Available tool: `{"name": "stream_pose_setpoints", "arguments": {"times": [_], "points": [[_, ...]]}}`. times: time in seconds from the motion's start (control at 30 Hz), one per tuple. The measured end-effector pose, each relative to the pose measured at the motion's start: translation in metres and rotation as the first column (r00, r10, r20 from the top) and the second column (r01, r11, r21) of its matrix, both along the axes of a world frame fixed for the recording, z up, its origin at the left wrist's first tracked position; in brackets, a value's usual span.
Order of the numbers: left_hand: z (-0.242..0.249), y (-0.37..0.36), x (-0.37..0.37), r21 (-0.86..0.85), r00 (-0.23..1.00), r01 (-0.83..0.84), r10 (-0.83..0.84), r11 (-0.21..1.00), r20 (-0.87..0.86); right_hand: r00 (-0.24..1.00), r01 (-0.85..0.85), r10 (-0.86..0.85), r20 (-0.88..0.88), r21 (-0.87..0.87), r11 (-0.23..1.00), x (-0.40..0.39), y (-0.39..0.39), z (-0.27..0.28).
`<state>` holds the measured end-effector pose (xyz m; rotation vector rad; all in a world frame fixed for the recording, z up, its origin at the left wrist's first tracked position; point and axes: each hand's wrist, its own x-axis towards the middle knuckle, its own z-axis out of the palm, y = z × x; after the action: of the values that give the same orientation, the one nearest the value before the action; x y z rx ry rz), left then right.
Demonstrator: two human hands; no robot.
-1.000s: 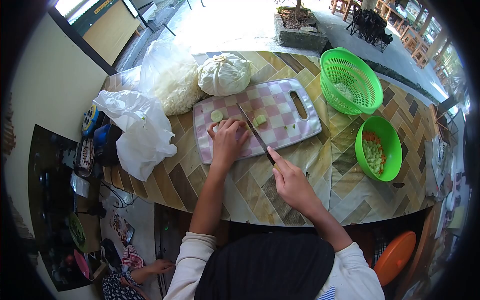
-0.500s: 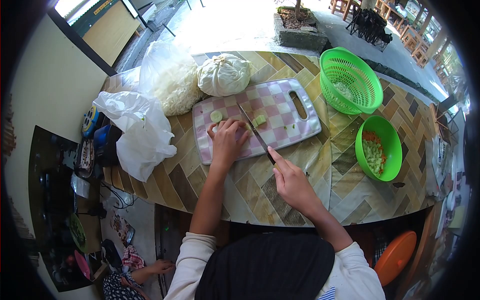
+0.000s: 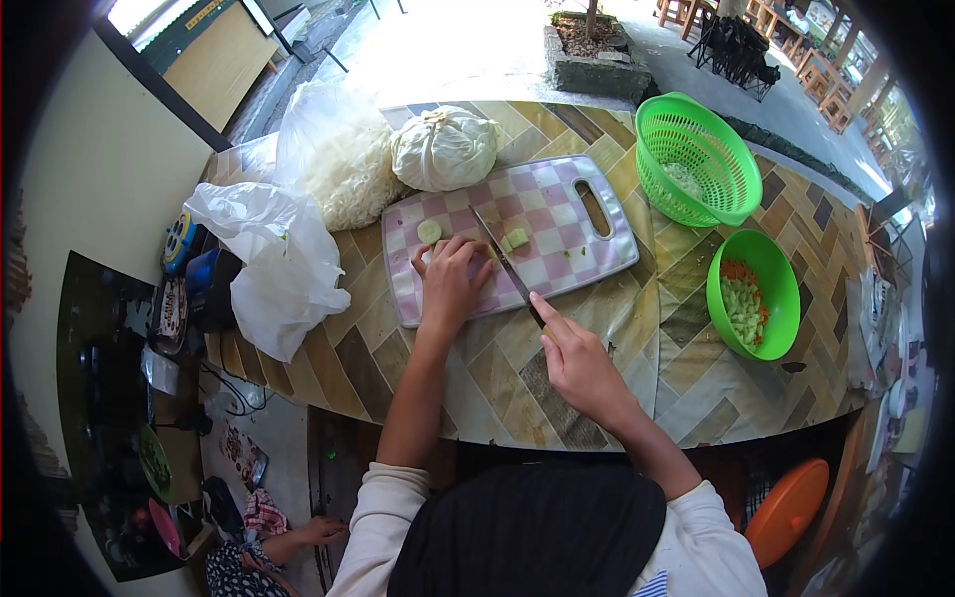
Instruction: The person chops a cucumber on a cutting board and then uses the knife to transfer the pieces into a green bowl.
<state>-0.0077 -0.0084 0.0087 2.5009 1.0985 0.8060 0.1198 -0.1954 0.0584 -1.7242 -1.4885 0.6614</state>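
Note:
My right hand (image 3: 580, 366) is wrapped round the handle of a kitchen knife (image 3: 504, 261), its index finger stretched along the top. The blade slants across a pink-and-white checked cutting board (image 3: 597, 261), beside the fingertips of my left hand (image 3: 454, 281). That hand presses down on the board with curled fingers, which hide whatever is under them. Pale green vegetable pieces (image 3: 514, 240) lie just right of the blade. A round pale green slice (image 3: 429, 232) rests above my left hand.
Behind the board stand a cabbage (image 3: 445, 149) and a clear bag of shredded white food (image 3: 353, 179). A white plastic bag (image 3: 284, 269) lies left. At right are a green colander (image 3: 741, 174) and a green bowl (image 3: 786, 308) of diced vegetables. Another person's hand (image 3: 323, 530) shows lower left.
The knife and my right hand have shifted very slightly up and left. My left hand and the vegetable pieces look almost unmoved.

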Motion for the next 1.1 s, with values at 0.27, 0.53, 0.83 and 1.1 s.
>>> {"name": "stream_pose_setpoints", "arguments": {"times": [0.27,0.53,0.83,1.1], "points": [[-0.0015,0.0011,-0.0005,0.008,1.000,0.007,-0.007,1.000,0.013,1.000,-0.006,0.006,0.013,-0.003,1.000,-0.0016,0.0014,-0.0025],[-0.0036,0.0024,-0.0004,0.011,1.000,0.005,-0.005,1.000,0.016,1.000,0.001,0.000,0.027,-0.043,0.999,-0.0058,0.0019,0.0034],[-0.0032,0.0023,0.0002,0.018,1.000,0.003,-0.004,1.000,0.024,0.999,0.006,-0.004,0.035,-0.057,0.998,-0.0051,0.0055,-0.0022],[-0.0057,0.0035,0.0002,0.008,1.000,0.005,-0.006,1.000,0.019,1.000,0.010,-0.010,0.001,-0.107,0.994,-0.0064,0.0088,0.0023]]}}
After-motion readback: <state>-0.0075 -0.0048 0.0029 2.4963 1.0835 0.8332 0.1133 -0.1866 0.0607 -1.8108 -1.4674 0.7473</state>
